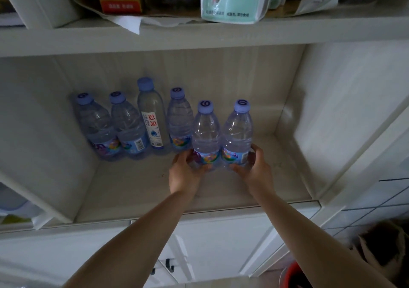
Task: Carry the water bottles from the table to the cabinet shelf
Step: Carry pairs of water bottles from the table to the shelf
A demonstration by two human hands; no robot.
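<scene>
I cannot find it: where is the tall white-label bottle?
In the head view, the tall white-label bottle stands third from left in the shelf row.

**One head-worn view, close to the cabinet**

The only camera sits on the person's head, facing forward and tilted down into the open cabinet shelf [141,190]. It stands near, at arm's reach, with both forearms entering from the bottom edge. The wide lens bends the upper shelf [199,35] above and catches the lower cabinet doors [221,243] below.
</scene>
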